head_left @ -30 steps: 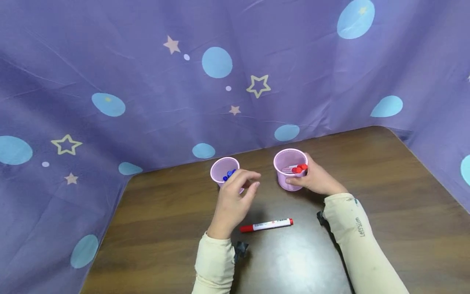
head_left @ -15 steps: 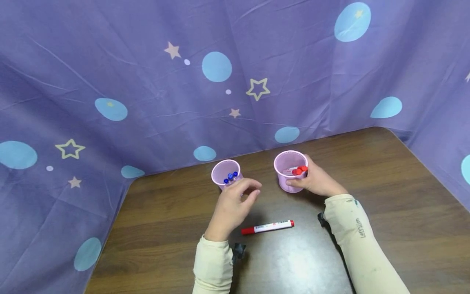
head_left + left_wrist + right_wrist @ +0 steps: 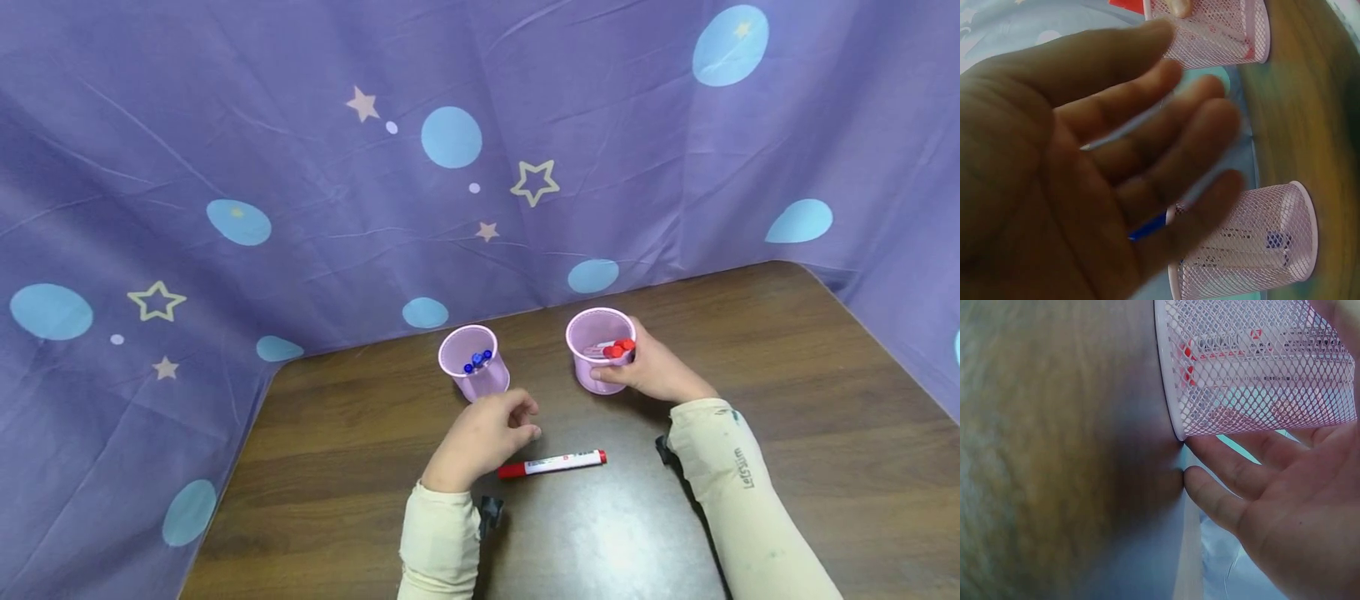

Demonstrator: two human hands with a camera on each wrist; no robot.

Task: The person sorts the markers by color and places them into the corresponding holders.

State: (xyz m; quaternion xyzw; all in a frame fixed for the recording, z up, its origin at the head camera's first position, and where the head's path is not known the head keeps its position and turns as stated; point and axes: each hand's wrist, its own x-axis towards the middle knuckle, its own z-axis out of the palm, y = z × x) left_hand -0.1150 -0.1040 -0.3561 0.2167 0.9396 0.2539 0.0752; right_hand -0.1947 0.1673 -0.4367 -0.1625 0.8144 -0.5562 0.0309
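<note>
My right hand (image 3: 663, 369) holds a pink mesh pen cup (image 3: 587, 372) at its right side, thumb in front and fingers behind. Several red-tipped markers (image 3: 618, 348) lean inside that cup. In the right wrist view, white marker barrels (image 3: 1229, 347) show through the mesh. My left hand (image 3: 474, 440) hovers with loosely bent fingers and nothing between them, just behind a red-capped whiteboard marker (image 3: 566, 462) lying on the table. Beyond this hand stands a second pink mesh pen cup (image 3: 487, 385) with blue-tipped markers (image 3: 477, 361) in it; the hand overlaps its base.
The brown wooden table (image 3: 337, 467) carries both cups near its back edge. A purple curtain (image 3: 300, 167) with stars and blue spots hangs behind and along the sides. Black wrist-camera pieces (image 3: 491, 512) stick out from the sleeves.
My left hand has come down and back from beside the left cup toward the loose marker, uncovering more of that cup. The right hand keeps its hold; the head view has shifted slightly.
</note>
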